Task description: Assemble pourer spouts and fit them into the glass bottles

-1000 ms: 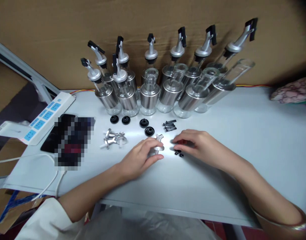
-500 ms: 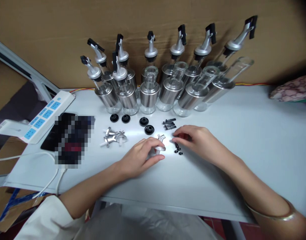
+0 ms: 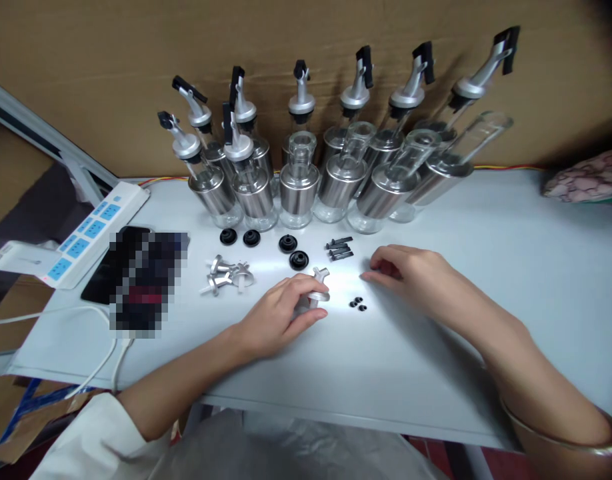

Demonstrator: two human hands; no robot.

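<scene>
My left hand (image 3: 281,310) is closed around a silver pourer spout (image 3: 319,293), its forked end pointing up and away from the fingers. To its right, my right hand (image 3: 399,273) hovers over the table with thumb and fingertips pinched; whatever is between them cannot be made out. Several small black plugs (image 3: 359,303) lie between the two hands. Beyond them are several black lever pieces (image 3: 340,248) in a bunch. Black round stopper caps (image 3: 299,260) sit farther back, and more silver spouts (image 3: 221,275) lie left of my left hand.
Glass bottles with metal sleeves (image 3: 299,187) stand along the back, some bare-necked and others topped with pourers (image 3: 302,100). On the left are a power strip (image 3: 93,230), a phone (image 3: 117,263) and a white cable (image 3: 99,363). A patterned cloth item (image 3: 586,175) rests far right.
My right hand has moved right, away from the plugs. A dark piece at its fingertips beside the plugs no longer shows. My left hand keeps the spout in nearly the same place.
</scene>
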